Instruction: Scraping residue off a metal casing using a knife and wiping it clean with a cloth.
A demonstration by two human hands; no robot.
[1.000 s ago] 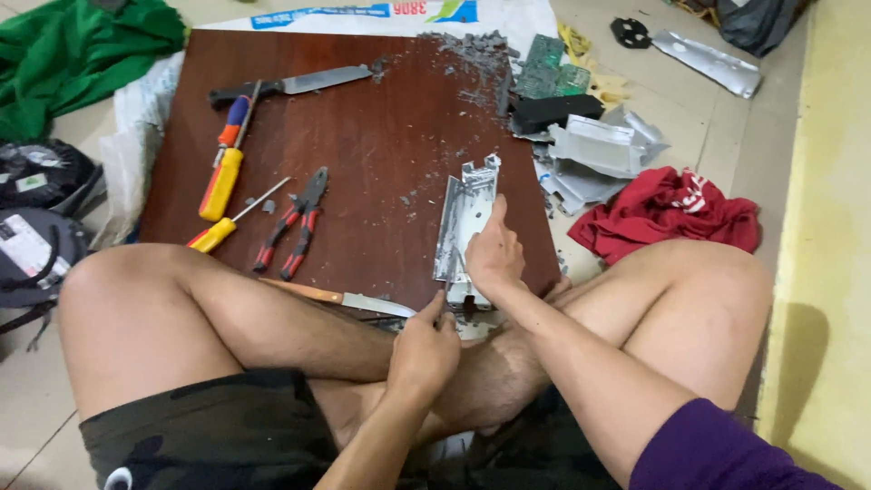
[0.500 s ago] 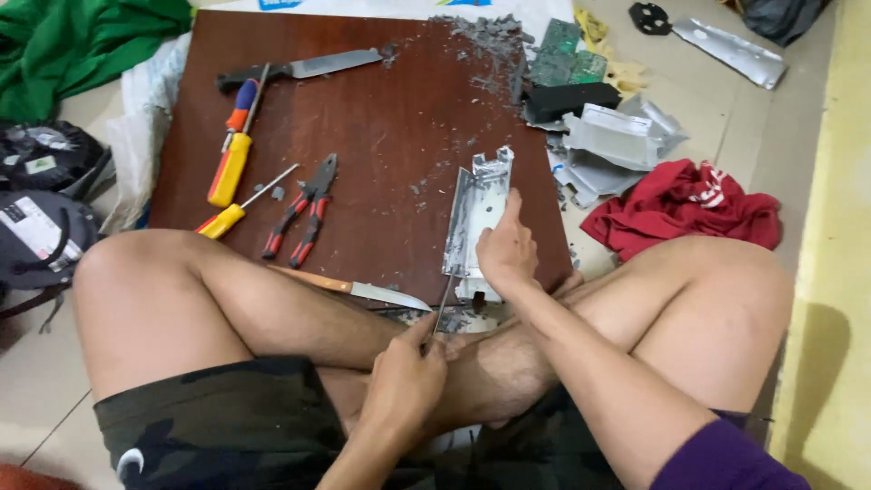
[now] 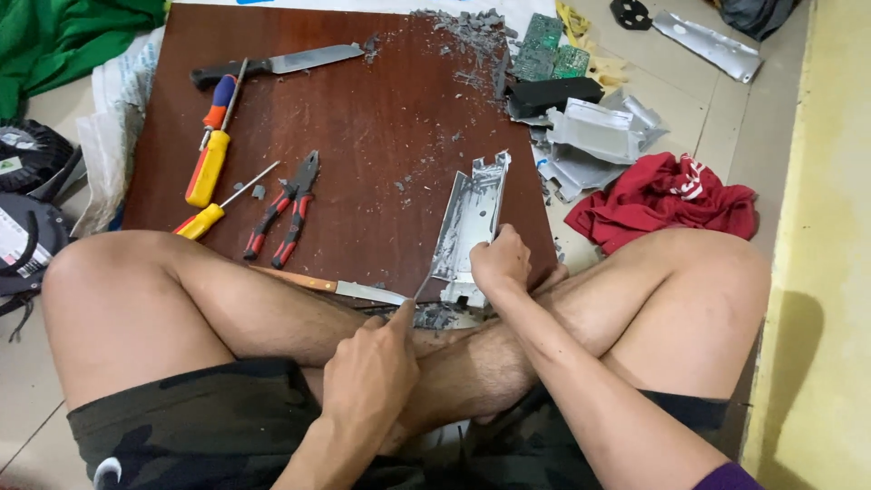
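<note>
A long grey metal casing (image 3: 470, 225), bent into a shallow channel with notched ends and scuffed, dusty faces, lies on the near right part of a dark brown wooden board (image 3: 363, 136), its far end pointing away from the person and its near end by the board's near edge. The right hand (image 3: 499, 261) is clenched over the casing's near end, pinning it to the board. The left hand (image 3: 370, 374) is closed around the handle of a thin tool (image 3: 423, 289) (its shaft is slim and only partly visible, so its kind cannot be told) whose tip meets the casing's near left edge. Grey crumbs of debris (image 3: 442, 315) sit under that end.

Just left of the tool lies a knife with a wooden handle (image 3: 328, 285), resting against the person's crossed legs. Further left on the board are red-handled pliers (image 3: 285, 210), a small yellow-handled screwdriver (image 3: 214, 210), a larger yellow, red and blue screwdriver (image 3: 212, 143) and a black-handled knife (image 3: 272, 64).

Beyond the board's right edge lie green circuit boards (image 3: 548, 44), a black rectangular block (image 3: 553, 94), pale grey sheet-metal pieces (image 3: 594, 132) and a red cloth (image 3: 667, 195) bearing a small white print. A green cloth (image 3: 63, 32) lies at the far left.
</note>
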